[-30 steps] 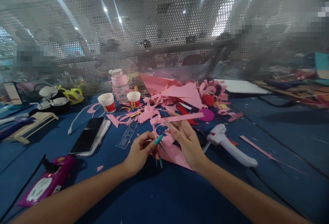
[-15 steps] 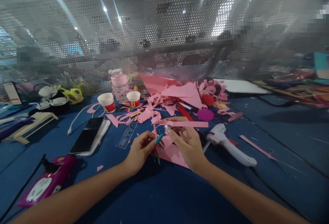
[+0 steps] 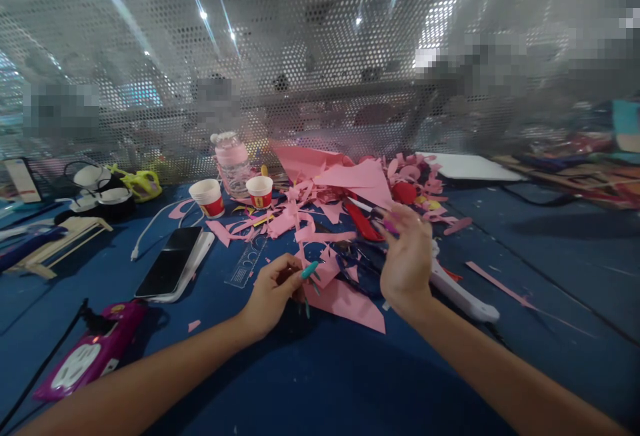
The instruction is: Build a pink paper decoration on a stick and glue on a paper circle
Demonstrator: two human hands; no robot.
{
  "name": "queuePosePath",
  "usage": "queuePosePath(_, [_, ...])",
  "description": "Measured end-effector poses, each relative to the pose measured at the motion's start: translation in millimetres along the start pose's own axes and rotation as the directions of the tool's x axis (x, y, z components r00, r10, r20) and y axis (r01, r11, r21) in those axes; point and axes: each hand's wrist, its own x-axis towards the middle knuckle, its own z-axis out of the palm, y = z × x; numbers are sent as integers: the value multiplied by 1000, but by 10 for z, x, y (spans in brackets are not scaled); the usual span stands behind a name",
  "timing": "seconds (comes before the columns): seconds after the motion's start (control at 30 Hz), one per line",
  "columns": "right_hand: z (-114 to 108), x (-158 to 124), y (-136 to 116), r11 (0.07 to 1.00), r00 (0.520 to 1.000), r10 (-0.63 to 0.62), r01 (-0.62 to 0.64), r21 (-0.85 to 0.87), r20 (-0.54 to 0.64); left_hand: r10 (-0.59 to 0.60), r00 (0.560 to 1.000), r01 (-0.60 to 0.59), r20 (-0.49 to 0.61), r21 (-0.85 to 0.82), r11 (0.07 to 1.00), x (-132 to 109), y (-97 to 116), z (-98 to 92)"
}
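Observation:
My left hand point(image 3: 275, 288) is closed in a pinch on a pink paper strip point(image 3: 301, 253), whose upper part stands above the fingers and bends to the right. Long teal nails show on this hand. My right hand point(image 3: 407, 259) is raised to the right with its fingers loosely spread and slightly blurred, nothing seen in them. Behind its fingers are a purple disc point(image 3: 392, 224), mostly hidden, and a red tool point(image 3: 364, 221). A white glue gun point(image 3: 465, 293) lies just right of the wrist, its front covered by the hand. Between both hands lies a pink paper sheet point(image 3: 350, 306).
Pink paper scraps point(image 3: 287, 219) heap up before a perforated metal screen point(image 3: 320, 63). Paper cups point(image 3: 259, 193) and a bottle point(image 3: 233, 159) stand behind. Leftward are a clear ruler point(image 3: 246, 264), a phone point(image 3: 170, 266) and a purple power strip point(image 3: 83, 363). A white board point(image 3: 473, 168) lies back right.
My right hand has let go of the pink strip and moved right, its fingers opening. Blue handles and more of the pink sheet are now uncovered. My left hand stays in place.

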Motion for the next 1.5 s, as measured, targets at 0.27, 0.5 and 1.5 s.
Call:
queuePosePath(0.27, [9, -237, -136, 983, 806, -87, 165, -80, 585, 22, 998, -24, 51, 37, 999, 0, 2, -8])
queuePosePath(0.5, [4, -318, -106, 994, 704, 70, -105, 6, 707, -24, 998, 23, 60, 13, 1000, 13, 12, -4])
queuePosePath(1.5, [22, -574, -16, 955, 576, 292, -125, -270, 764, 25, 983, 16, 182, -220, 975, -22, -27, -50])
